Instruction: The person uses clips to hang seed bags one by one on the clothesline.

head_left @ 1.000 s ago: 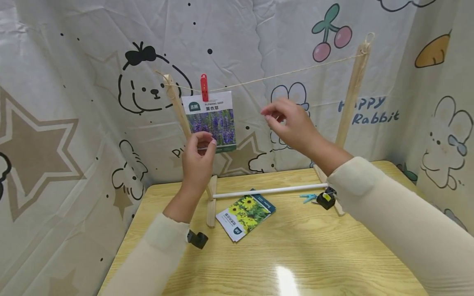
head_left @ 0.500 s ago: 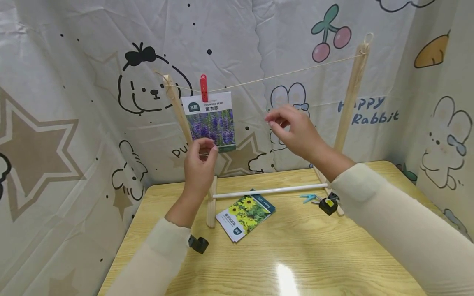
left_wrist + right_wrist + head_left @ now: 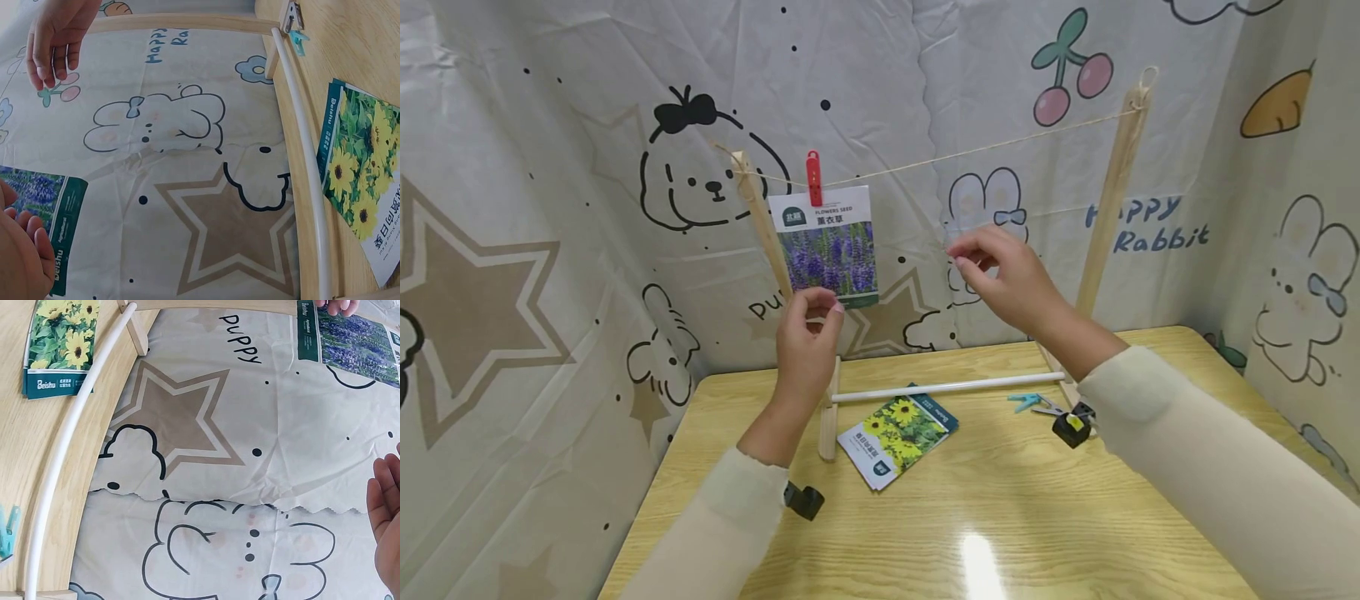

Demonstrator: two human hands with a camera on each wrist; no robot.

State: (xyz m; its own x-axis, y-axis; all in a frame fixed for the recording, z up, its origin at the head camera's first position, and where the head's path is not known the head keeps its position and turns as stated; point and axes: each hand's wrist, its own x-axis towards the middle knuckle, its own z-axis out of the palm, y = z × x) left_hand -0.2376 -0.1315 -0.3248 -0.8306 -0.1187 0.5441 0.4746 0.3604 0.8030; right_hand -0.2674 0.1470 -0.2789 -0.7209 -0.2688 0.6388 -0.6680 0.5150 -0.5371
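A lavender seed packet (image 3: 831, 250) hangs from a twine line (image 3: 955, 156), pinned at its top edge by a red clothespin (image 3: 814, 178). My left hand (image 3: 805, 337) is raised in front of the packet's lower left corner, fingers loosely bent, with nothing visible in them. Whether it touches the packet I cannot tell. To the right, below the line, my right hand (image 3: 1003, 275) hovers in the air, its fingers relaxed and holding nothing. On the table lies a small stack of seed packets (image 3: 895, 437), a yellow-flower one on top.
Two wooden posts, left (image 3: 760, 221) and right (image 3: 1108, 200), carry the twine. A white rod (image 3: 947, 387) joins them low down, just over the table (image 3: 925, 542). By the right foot lie a blue clothespin (image 3: 1024, 402) and a greyish one (image 3: 5, 562). A printed curtain (image 3: 895, 83) surrounds everything.
Both hands have sunk a little and drifted slightly to the right. The hanging packet, the clothespin and the stack stay where they were.
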